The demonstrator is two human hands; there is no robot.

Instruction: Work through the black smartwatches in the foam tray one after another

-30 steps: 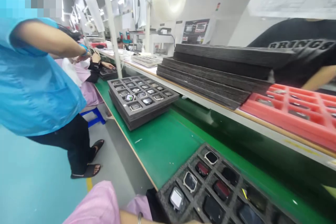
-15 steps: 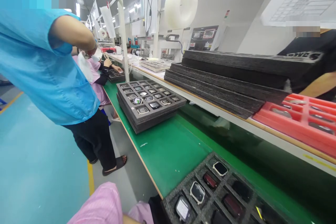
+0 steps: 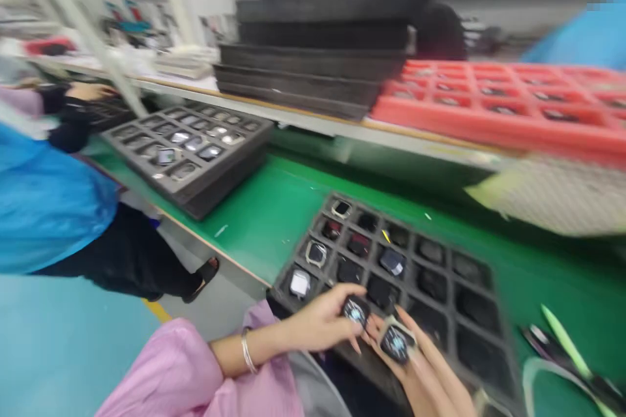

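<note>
My left hand (image 3: 323, 320), with a silver bangle on its wrist, pinches a black smartwatch (image 3: 356, 313) whose screen is lit with a dial. Close beside it, my right hand (image 3: 425, 365) holds a smartwatch with a pale case (image 3: 397, 341), its face lit as well. Both hands are over the near edge of a dark foam tray (image 3: 452, 265). Several watch bodies lie in the tray's left compartments, among them a pale-framed watch (image 3: 317, 253) and a dark red one (image 3: 359, 244).
A second foam tray (image 3: 195, 199) of watches lies farther left on the green bench (image 3: 249, 221). Black foam sheets (image 3: 313, 68) and a red tray (image 3: 493, 122) occupy the shelf above. A green-handled tool (image 3: 565, 339) lies right. A person in blue (image 3: 53, 208) stands left.
The view has swung right and down. Both my hands, each with a watch, now show above the near tray; neither was visible before. More of that tray and the red tray appears.
</note>
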